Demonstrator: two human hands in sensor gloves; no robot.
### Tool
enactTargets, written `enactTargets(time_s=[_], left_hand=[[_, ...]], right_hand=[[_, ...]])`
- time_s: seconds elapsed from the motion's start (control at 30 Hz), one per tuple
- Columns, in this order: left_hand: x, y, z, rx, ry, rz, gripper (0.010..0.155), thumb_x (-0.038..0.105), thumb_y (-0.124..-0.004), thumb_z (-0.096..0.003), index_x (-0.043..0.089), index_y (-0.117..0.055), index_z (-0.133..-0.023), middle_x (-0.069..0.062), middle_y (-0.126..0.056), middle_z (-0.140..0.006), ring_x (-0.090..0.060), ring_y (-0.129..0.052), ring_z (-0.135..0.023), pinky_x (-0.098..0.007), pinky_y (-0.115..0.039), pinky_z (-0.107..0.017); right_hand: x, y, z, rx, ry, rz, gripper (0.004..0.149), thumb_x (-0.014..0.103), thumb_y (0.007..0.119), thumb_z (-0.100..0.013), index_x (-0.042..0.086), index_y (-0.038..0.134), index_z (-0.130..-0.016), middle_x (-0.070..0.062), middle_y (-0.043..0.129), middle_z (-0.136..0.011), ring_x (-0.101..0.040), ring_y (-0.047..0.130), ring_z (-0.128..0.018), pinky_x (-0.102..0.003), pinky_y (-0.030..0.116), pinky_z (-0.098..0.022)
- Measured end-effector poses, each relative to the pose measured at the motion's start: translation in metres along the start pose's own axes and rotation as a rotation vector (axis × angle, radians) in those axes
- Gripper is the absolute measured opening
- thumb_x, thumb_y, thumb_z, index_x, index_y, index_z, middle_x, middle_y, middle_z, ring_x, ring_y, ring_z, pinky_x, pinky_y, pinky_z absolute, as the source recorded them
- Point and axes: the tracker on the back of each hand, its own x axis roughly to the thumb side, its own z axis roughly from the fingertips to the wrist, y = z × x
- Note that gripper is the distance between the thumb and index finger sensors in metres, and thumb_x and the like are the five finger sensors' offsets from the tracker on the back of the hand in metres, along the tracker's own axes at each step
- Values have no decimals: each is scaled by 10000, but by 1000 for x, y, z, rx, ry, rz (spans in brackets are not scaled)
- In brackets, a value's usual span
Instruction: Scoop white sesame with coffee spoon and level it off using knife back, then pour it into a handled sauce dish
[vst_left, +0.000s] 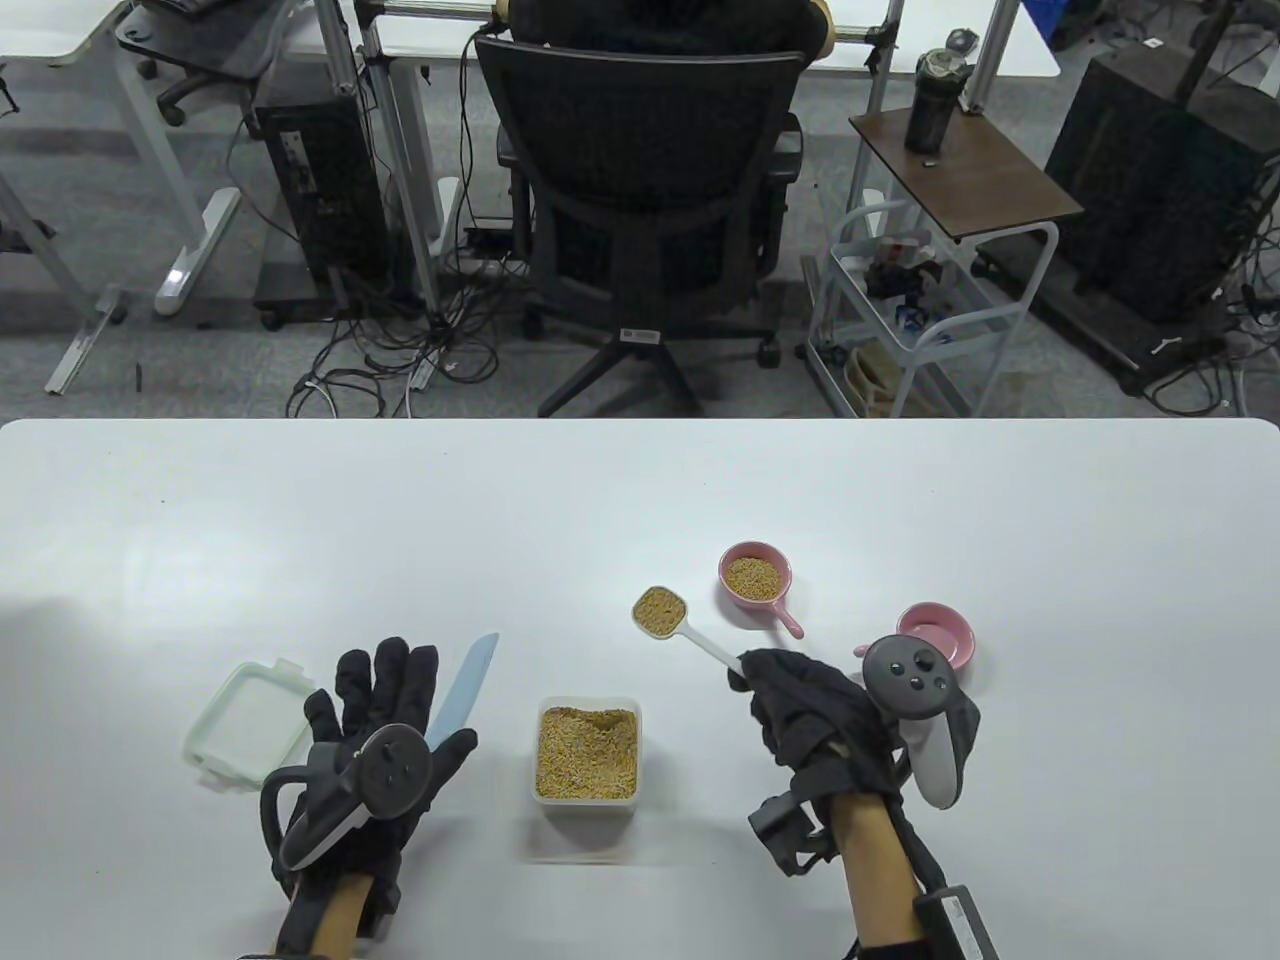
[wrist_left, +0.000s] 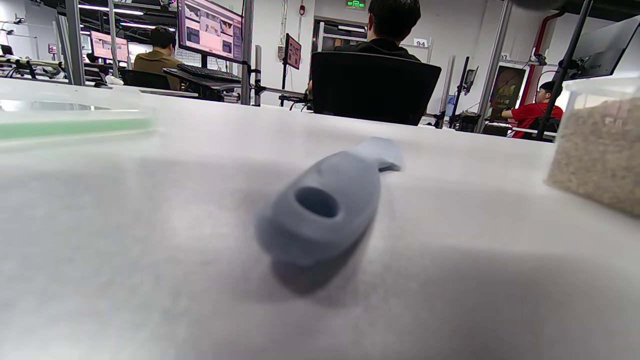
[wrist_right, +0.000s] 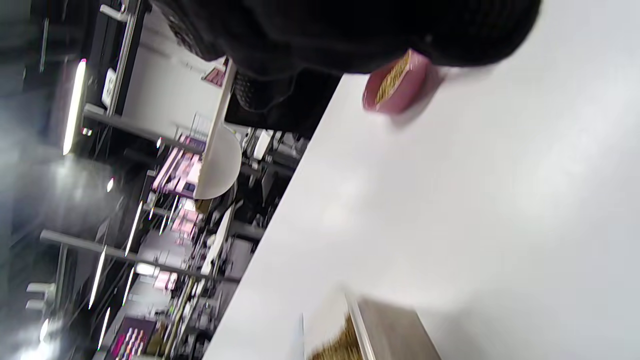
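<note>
Level spoonful on its way to the pink dish.

Table view: the right hand (vst_left: 800, 700) pinches the white handle of the coffee spoon (vst_left: 660, 611), its bowl full of sesame, just left of the handled sauce dish (vst_left: 757, 577), which already holds seed. Light, loose grains, I'd judge: keep the bowl flat and hold well back on the handle. The left hand (vst_left: 385, 720) lies flat, fingers straight, over the knife (vst_left: 462, 688) on the table. The sesame tub (vst_left: 587, 753) sits between the hands, its lid (vst_left: 245, 720) far left, and a second pink dish (vst_left: 937, 638) sits right. Left wrist view: the knife's grey handle (wrist_left: 320, 210) lies ungripped, blurred. Right wrist view: the dish (wrist_right: 397, 85) shows beneath the dark glove; path looks clear.
</note>
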Motion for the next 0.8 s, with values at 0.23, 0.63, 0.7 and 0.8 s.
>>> enactTargets(time_s=[0.23,0.63,0.7,0.8], left_hand=[[7,0,1,-1,-18,1,867,709,-471,-551,300,-140,-1239,-47,-166,-1322,-415,-115,-1165,-656,-225,-784],[1,-1,-2,-20,-15,-3,867,710,-473,-550,300,-152,-1243,-54,-169,-1323,-417,-115,-1166,-659,-220,-782],[1,-1,-2,-28,-13,-5,866,710,-473,-551,298,-159,-1245,-56,-170,-1324,-412,-114,-1167,-659,-219,-782],[2,-1,-2,-33,-15,-12,866,710,-473,-551,298,-161,-1246,-59,-170,-1324,-414,-113,-1166,-661,-218,-780]], right_hand=[[1,-17,-31,-133,98,45,401,357,710,-611,116,868,-889,36,933,-500,-165,929,-345,-458,815,-385],[-18,-9,-57,-365,244,312,399,363,719,-599,136,863,-894,35,933,-515,-169,928,-371,-461,806,-417],[-18,-5,-58,-401,238,383,398,362,723,-594,141,864,-893,33,934,-515,-171,929,-373,-462,806,-422],[-15,2,-60,-446,232,494,397,366,722,-593,150,863,-895,34,934,-520,-172,929,-384,-463,804,-431]])
